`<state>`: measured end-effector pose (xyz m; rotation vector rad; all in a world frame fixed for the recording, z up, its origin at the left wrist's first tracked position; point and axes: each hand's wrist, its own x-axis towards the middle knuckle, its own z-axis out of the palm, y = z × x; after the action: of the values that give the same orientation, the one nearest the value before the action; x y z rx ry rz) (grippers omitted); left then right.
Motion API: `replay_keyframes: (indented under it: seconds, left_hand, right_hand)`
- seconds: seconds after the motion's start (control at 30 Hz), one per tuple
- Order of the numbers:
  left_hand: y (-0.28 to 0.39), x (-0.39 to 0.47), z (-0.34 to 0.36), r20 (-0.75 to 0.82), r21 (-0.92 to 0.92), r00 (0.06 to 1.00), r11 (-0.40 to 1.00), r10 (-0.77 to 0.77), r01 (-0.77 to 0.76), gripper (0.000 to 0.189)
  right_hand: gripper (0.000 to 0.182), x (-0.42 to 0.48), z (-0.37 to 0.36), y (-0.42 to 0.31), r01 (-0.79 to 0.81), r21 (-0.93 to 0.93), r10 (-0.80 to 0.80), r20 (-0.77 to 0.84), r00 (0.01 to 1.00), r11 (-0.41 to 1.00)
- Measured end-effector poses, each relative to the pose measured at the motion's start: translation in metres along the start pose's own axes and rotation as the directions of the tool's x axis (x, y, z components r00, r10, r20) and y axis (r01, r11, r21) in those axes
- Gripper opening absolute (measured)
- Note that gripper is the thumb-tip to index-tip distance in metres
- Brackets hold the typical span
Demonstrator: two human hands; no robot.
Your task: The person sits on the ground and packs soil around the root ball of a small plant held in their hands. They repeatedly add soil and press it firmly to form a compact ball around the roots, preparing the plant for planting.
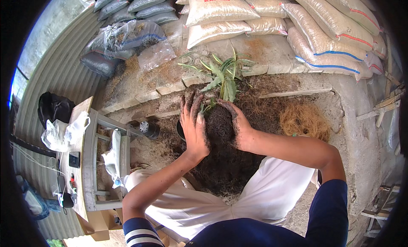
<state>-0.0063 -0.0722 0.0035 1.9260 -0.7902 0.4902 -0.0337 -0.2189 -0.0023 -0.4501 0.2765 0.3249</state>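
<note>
Between my two palms sits a rounded ball of dark soil [220, 122], topped by a leafy green plant [227, 71] with long, lobed leaves that leans away from me. My left hand [193, 127] cups the ball's left side, fingers pointing away and dirtied with soil. On the opposite side, my right hand [239, 124] curves around it, thumb side hidden in part. Under and in front of the ball lies a heap of loose dark soil [228, 173] between my legs. A black plastic pot [181, 129] shows partly behind my left hand.
An overturned black pot [149, 129] lies left, near a wooden bench [92, 157] carrying a phone [74, 159] and plastic bags [65, 134]. Brown coconut fibre [304, 119] is at right. Filled sacks [220, 33] are stacked beyond a concrete ledge [170, 84].
</note>
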Motion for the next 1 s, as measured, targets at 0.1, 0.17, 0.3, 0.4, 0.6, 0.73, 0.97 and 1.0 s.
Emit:
replay_keyframes:
  seconds: [0.1, 0.17, 0.3, 0.4, 0.6, 0.73, 0.97, 1.0]
  left_hand:
    - [-0.003, -0.005, 0.000, 0.049, 0.074, 0.998, 0.997, -0.025, 0.022, 0.052]
    - [0.001, -0.008, 0.000, 0.039, 0.137, 0.998, 0.989, -0.055, 0.049, 0.050]
    - [0.001, -0.009, 0.004, 0.040, 0.048, 0.997, 0.997, -0.061, 0.059, 0.049]
    - [0.003, -0.009, 0.004, 0.068, 0.029, 0.995, 0.997, -0.075, 0.073, 0.048]
    - [0.003, -0.010, 0.005, 0.103, 0.030, 0.990, 0.995, -0.099, 0.097, 0.047]
    - [0.002, -0.019, 0.007, 0.151, 0.064, 0.969, 0.980, -0.194, 0.187, 0.051]
    - [0.002, -0.016, -0.002, 0.138, 0.072, 0.965, 0.974, -0.224, 0.216, 0.055]
    - [0.002, -0.015, -0.004, 0.144, 0.069, 0.968, 0.978, -0.205, 0.197, 0.056]
  right_hand:
    - [0.038, -0.006, 0.001, 0.007, -0.015, -0.039, 0.012, -0.057, 0.998, 0.999]
    - [0.038, -0.009, 0.003, 0.011, -0.023, -0.045, 0.019, -0.089, 0.996, 0.999]
    - [0.036, -0.010, 0.001, 0.018, 0.024, -0.068, -0.034, -0.151, 0.988, 0.997]
    - [0.035, -0.016, 0.005, 0.022, 0.068, -0.102, -0.087, -0.200, 0.976, 0.992]
    - [0.033, -0.022, 0.005, 0.030, 0.128, -0.125, -0.154, -0.227, 0.962, 0.984]
    - [0.036, -0.019, -0.004, 0.024, 0.016, -0.151, -0.040, -0.155, 0.987, 0.988]
    - [0.041, -0.016, 0.007, 0.016, 0.001, -0.190, -0.038, -0.188, 0.981, 0.982]
    - [0.042, -0.017, 0.008, 0.016, 0.001, -0.190, -0.035, -0.178, 0.983, 0.982]
